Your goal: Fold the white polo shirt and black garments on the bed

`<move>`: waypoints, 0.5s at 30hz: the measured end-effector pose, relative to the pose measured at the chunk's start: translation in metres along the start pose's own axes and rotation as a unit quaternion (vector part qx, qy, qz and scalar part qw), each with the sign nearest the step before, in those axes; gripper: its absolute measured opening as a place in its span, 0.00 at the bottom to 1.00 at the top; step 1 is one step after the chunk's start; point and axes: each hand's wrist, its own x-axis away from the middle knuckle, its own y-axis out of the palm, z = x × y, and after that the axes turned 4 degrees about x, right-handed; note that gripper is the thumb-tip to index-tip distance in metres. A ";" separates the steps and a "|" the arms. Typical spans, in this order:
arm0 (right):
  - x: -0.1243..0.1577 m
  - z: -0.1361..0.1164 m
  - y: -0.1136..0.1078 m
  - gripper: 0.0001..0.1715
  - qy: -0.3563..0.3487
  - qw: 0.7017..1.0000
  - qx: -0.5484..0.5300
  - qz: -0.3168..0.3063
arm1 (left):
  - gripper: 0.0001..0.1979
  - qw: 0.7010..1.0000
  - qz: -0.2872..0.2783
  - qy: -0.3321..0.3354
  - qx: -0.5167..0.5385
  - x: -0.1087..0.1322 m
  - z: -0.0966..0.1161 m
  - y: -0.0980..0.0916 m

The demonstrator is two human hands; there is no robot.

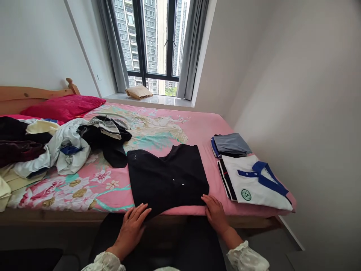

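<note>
A black garment that looks like a pair of shorts (169, 180) lies spread on the bed's near edge, with small white marks near its middle and small lettering at its far left corner. My left hand (132, 226) rests at its near left corner, fingers stretched out and slightly apart. At the near right corner, my right hand (216, 212) touches the cloth with extended fingertips. Neither hand visibly grips the fabric. Right of the garment lies a folded white polo shirt (242, 180) with a blue collar and a round green badge, on top of other folded clothes.
A loose heap of clothes (70, 146) covers the bed's left side, near a red pillow (64, 107). Behind the polo shirt is a folded grey garment (231, 143) on a stack. The bed (203, 122) has a pink floral sheet. A brown paper bag (138, 92) lies on the windowsill.
</note>
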 end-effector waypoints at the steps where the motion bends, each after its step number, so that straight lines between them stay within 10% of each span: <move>1: -0.001 0.002 -0.001 0.29 -0.006 1.000 0.002 -0.003 | 0.30 1.000 0.002 0.009 -0.010 0.000 -0.004 0.000; 8: -0.004 0.011 -0.001 0.33 -0.030 0.999 -0.016 -0.007 | 0.32 0.997 0.034 0.071 -0.013 -0.012 -0.018 0.000; 15: -0.037 -0.008 -0.023 0.13 0.022 0.992 -0.101 0.066 | 0.17 0.991 0.105 -0.010 0.077 -0.029 -0.018 -0.018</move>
